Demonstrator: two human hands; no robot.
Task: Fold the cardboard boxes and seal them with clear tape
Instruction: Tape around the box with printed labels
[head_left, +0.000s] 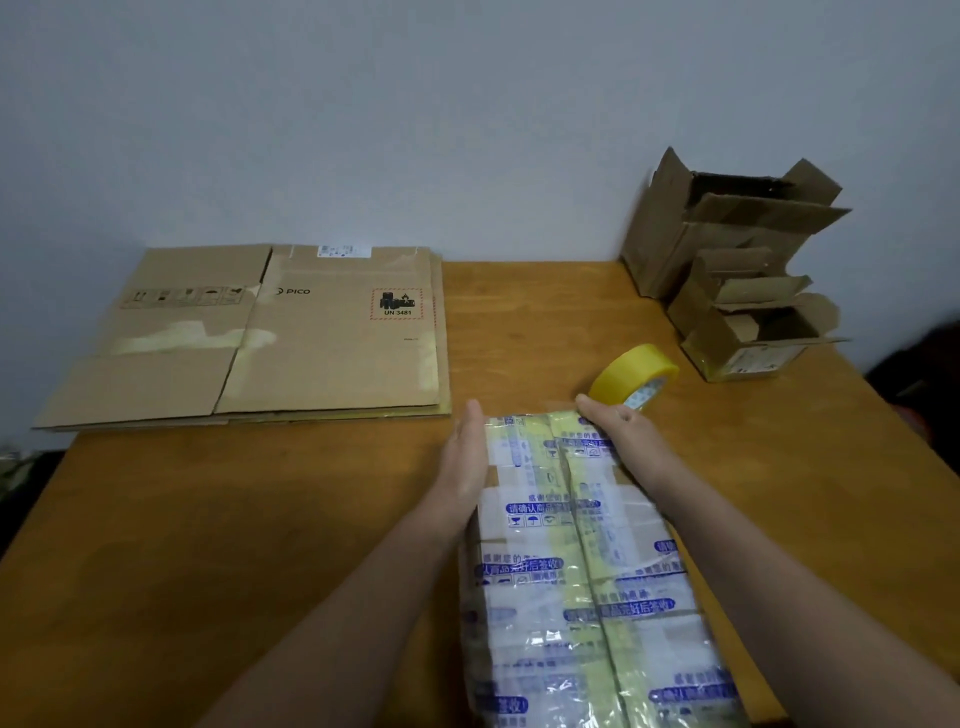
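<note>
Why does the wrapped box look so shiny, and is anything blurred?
Head view: dim, soft light glints off the tape-wrapped, blue-printed cardboard box; the open brown cardboard boxes look slightly smeared; a dark shape at the right edge is too blurred to identify.

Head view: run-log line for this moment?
taped box: on table, between hands | left hand: flat against its left side | right hand: on far right corner | tape roll: just beyond

Taped box (576, 561) at the near edge of the table (260, 519)
It lies between the left hand (465, 467) and right hand (618, 431); the tape roll (631, 376) sits just behind the right hand, perhaps touching it; flattened cardboard (311, 343) lies back left, open boxes (727, 234) back right.
</note>
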